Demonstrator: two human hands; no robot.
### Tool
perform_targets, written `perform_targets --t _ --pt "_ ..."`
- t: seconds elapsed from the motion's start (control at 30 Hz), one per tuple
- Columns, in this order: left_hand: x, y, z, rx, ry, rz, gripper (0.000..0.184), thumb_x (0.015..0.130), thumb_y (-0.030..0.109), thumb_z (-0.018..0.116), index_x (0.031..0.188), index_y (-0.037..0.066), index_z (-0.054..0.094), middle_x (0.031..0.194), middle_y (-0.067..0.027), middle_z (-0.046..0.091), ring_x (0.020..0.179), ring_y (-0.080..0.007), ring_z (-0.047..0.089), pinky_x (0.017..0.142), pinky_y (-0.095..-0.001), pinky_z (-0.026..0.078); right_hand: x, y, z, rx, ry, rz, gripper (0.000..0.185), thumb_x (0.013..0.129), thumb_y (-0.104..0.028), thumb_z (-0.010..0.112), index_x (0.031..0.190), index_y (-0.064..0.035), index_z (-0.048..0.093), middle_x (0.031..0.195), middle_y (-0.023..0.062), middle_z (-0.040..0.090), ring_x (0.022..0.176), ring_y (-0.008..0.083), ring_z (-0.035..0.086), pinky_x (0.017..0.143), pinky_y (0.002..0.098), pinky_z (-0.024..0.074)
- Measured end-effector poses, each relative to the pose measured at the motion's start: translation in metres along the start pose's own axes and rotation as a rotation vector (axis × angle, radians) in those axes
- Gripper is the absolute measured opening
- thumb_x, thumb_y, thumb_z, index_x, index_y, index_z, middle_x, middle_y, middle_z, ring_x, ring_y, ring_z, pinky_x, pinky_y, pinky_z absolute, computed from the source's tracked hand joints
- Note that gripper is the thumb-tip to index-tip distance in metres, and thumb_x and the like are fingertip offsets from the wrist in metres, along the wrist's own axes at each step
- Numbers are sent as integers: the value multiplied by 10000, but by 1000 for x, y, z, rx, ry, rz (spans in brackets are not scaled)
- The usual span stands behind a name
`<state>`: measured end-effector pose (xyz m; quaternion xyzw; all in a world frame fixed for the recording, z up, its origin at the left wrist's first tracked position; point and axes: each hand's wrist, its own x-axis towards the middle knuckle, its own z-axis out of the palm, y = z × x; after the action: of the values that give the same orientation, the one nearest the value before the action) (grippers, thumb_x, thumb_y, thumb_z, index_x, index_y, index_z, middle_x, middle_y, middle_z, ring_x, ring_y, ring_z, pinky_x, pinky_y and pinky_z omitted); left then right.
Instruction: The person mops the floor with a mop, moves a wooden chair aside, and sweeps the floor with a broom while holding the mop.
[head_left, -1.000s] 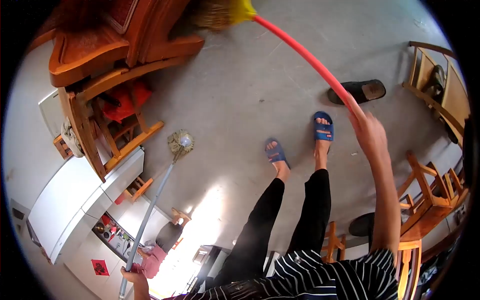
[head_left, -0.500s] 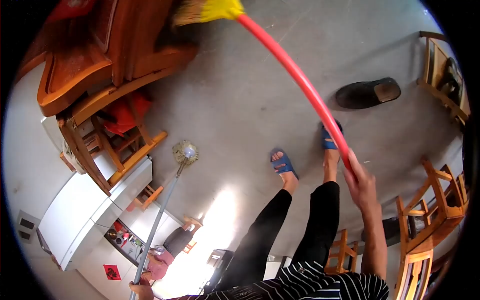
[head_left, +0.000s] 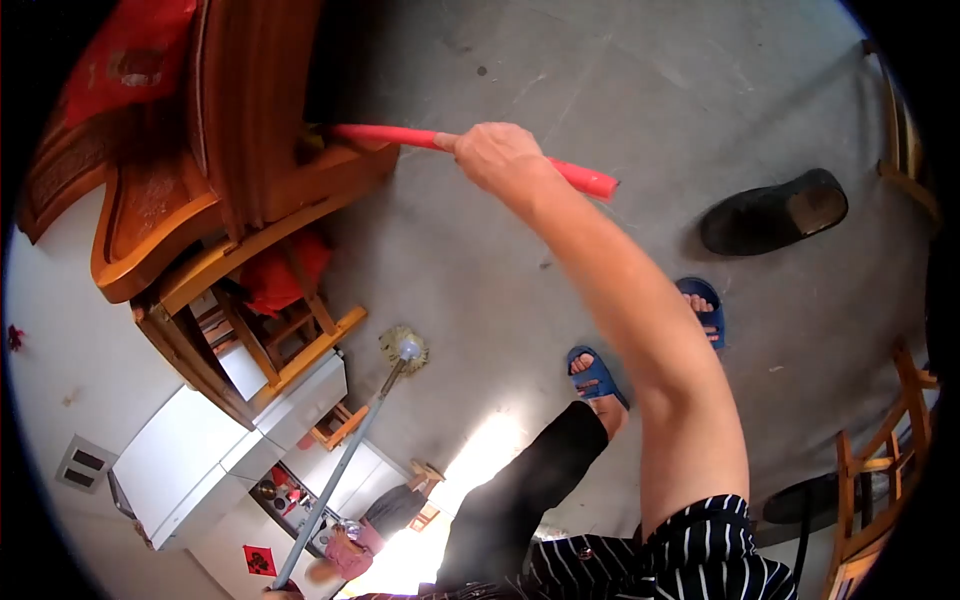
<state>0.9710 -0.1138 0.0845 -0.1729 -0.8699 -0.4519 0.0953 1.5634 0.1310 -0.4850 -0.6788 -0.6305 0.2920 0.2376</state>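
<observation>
My right hand [head_left: 500,155] is closed round the red handle of a broom [head_left: 585,180], near its free end. That handle runs left toward the foot of a carved wooden bench or chair [head_left: 255,120], and the broom's head is hidden there. At the bottom left edge, my left hand [head_left: 283,594] barely shows, gripping the grey pole of a mop [head_left: 345,460]. The mop's stringy head rests on the floor near a wooden stool. My feet in blue slippers stand on the grey floor.
A large black shoe [head_left: 775,212] lies on the floor at the right. Wooden chairs [head_left: 870,500] stand at the right edge. A white fridge [head_left: 185,450] is at the lower left. Another person [head_left: 350,555] in a pink top is near a counter at the bottom.
My right hand has swung forward and left with the broom. Its yellow head has gone out of sight by the wooden furniture. My left hand still holds the mop.
</observation>
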Motion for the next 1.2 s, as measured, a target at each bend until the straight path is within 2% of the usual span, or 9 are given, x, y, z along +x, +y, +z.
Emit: perform_targets --t 0.37,0.53,0.67,0.73,0.8,0.87,1.0,1.07,1.2 --pt "-9 21 11 -23 24 61 350 786 443 417 740 114 528 682 -36 569 565 -169 558 476 -260 477 -177 42 -53 253 10 289 390 874 -206 526 1261 -216 478 710 197 586 648 382 571 573 476 444" --pt "2 17 -5 -61 32 51 343 788 436 417 746 115 529 694 -40 574 571 -171 561 476 -258 478 -118 26 -61 320 204 207 364 891 -215 505 1253 -217 474 743 195 593 685 408 557 590 484 435" --pt "8 11 -20 -43 98 -32 345 816 440 454 913 111 484 727 -37 520 598 -176 522 532 -267 468 -34 8 -74 293 140 286 375 891 -218 491 1261 -191 435 745 185 605 683 402 568 589 488 447" --pt "-4 8 -17 -43 154 -5 309 816 393 437 826 86 470 724 -51 514 576 -179 520 507 -248 487 -37 -13 -83 255 155 264 399 885 -221 499 1272 -169 418 717 194 599 654 398 572 569 492 454" --pt "11 4 -26 -168 103 -159 309 802 411 499 894 118 458 704 -42 492 572 -172 500 490 -264 438 -82 -33 -72 159 278 130 431 875 -224 516 1285 -147 405 674 199 590 612 390 574 539 490 461" --pt "26 -1 -40 -88 -80 -203 290 842 369 431 797 91 503 723 -54 526 587 -170 513 547 -257 448 -149 -52 -82 1 268 110 495 861 -221 547 1315 -127 373 593 191 563 523 369 560 470 474 451" --pt "0 14 -38 -104 -259 -283 283 858 336 403 831 87 536 740 -35 532 615 -155 513 541 -242 435 -287 -116 -139 -101 155 184 515 865 -192 555 1333 -80 371 500 154 517 418 291 527 382 418 416" --pt "60 -20 -56 -108 -238 -331 281 863 347 420 826 100 550 686 -41 538 574 -124 507 467 -209 415 -340 -149 -177 -139 -43 306 530 866 -186 548 1346 -82 346 519 167 528 449 315 542 409 428 427" --pt "28 -14 -62 -156 -266 -244 329 862 396 432 693 121 493 610 -30 521 465 -132 466 394 -236 360 -412 -203 -254 -96 -354 507 585 860 -177 543 1376 -105 276 581 212 559 536 404 561 469 468 440"
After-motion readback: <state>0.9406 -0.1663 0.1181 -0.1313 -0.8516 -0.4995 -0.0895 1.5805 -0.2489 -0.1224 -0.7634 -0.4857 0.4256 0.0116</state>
